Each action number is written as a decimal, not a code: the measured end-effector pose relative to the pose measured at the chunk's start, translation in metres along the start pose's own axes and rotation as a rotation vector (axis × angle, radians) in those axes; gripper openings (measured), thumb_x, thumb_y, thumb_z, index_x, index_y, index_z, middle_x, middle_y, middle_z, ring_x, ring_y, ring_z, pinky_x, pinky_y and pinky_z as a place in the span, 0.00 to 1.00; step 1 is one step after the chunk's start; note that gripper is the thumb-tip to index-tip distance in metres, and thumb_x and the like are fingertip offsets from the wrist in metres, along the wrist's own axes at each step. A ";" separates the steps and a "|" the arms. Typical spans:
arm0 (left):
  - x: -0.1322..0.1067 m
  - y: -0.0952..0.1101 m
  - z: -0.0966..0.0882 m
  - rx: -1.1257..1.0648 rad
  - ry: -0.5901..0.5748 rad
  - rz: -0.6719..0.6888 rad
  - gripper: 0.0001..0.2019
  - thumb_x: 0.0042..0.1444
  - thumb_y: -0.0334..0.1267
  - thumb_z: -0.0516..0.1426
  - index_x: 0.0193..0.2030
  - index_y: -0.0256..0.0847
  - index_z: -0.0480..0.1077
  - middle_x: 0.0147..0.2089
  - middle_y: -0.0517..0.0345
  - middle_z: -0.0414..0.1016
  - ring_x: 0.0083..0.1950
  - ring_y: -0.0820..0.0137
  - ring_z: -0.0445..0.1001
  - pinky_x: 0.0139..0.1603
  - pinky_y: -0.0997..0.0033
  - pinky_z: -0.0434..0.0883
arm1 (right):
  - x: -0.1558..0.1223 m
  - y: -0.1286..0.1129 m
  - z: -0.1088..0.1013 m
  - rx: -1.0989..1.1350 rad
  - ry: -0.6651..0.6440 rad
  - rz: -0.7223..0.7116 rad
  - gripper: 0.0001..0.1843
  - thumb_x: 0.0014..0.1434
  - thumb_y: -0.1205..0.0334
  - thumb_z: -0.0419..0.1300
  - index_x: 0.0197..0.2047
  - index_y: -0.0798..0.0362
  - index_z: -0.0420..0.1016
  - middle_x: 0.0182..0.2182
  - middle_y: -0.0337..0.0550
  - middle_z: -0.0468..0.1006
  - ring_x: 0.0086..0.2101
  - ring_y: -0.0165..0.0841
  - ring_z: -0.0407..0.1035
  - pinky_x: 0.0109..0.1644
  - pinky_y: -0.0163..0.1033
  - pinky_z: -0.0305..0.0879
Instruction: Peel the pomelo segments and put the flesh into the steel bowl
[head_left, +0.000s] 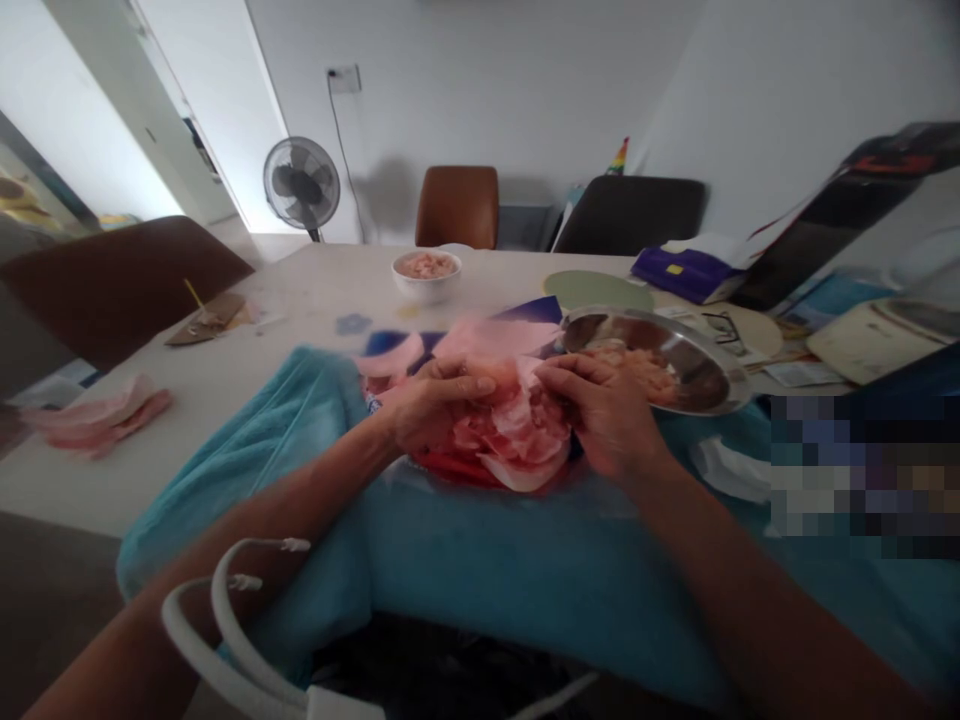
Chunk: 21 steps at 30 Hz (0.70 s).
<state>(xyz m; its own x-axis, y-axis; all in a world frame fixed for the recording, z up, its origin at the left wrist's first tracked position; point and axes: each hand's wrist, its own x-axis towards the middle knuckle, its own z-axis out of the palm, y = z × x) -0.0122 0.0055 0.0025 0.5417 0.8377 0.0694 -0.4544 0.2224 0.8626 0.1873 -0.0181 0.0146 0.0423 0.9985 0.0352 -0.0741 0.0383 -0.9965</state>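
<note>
Pale-pink, thin, crumpled sheet [531,388] lies left of the nearer right hand [604,405], fingertips pinching its edge, long axis near-to-far, over ruffled pink-and-red heap [521,448]; left hand [439,400] opposite, grip indeterminable.

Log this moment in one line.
left hand: holding pink material; right hand: holding same; metal bowl: beyond right hand; white bowl: farther back

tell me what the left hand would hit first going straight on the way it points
Likely the layered pink bundle, which the left hand seems to touch; beyond it, the right hand looks next, though depth is unclear.
</note>
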 end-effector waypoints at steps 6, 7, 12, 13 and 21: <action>0.007 0.014 0.001 -0.033 0.057 0.040 0.15 0.41 0.44 0.69 0.23 0.41 0.69 0.23 0.60 0.63 0.25 0.74 0.61 0.22 0.72 0.59 | 0.002 0.005 -0.001 -0.011 0.003 -0.035 0.09 0.50 0.53 0.71 0.29 0.47 0.80 0.20 0.36 0.74 0.17 0.29 0.64 0.18 0.35 0.56; 0.007 0.015 0.001 -0.027 0.053 0.045 0.15 0.41 0.44 0.69 0.23 0.41 0.68 0.23 0.60 0.62 0.25 0.74 0.60 0.22 0.72 0.57 | 0.002 0.006 -0.001 -0.018 0.010 -0.054 0.08 0.51 0.53 0.70 0.30 0.47 0.80 0.21 0.37 0.76 0.18 0.30 0.66 0.19 0.36 0.58; 0.006 0.015 0.000 0.035 0.011 0.016 0.15 0.42 0.46 0.68 0.23 0.41 0.68 0.23 0.60 0.63 0.24 0.74 0.61 0.24 0.71 0.58 | 0.001 0.005 -0.002 -0.089 0.057 -0.132 0.11 0.58 0.51 0.65 0.29 0.48 0.79 0.25 0.41 0.79 0.23 0.32 0.71 0.24 0.38 0.65; 0.006 0.015 -0.001 0.044 0.007 0.007 0.15 0.43 0.46 0.67 0.23 0.41 0.69 0.23 0.60 0.63 0.24 0.74 0.61 0.24 0.71 0.58 | 0.001 0.004 -0.001 -0.081 0.060 -0.123 0.11 0.57 0.51 0.66 0.28 0.48 0.79 0.24 0.40 0.78 0.21 0.31 0.70 0.23 0.37 0.63; 0.003 0.005 0.002 0.015 0.092 0.010 0.15 0.41 0.41 0.71 0.21 0.40 0.69 0.23 0.61 0.67 0.24 0.75 0.62 0.25 0.71 0.63 | -0.001 0.003 0.001 -0.036 0.041 -0.180 0.05 0.48 0.62 0.67 0.29 0.48 0.75 0.22 0.33 0.76 0.20 0.28 0.69 0.24 0.34 0.65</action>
<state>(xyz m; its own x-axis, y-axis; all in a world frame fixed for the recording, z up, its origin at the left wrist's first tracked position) -0.0113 0.0079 0.0080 0.4697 0.8822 0.0326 -0.4483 0.2065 0.8697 0.1859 -0.0189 0.0116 0.0924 0.9732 0.2105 -0.0264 0.2137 -0.9765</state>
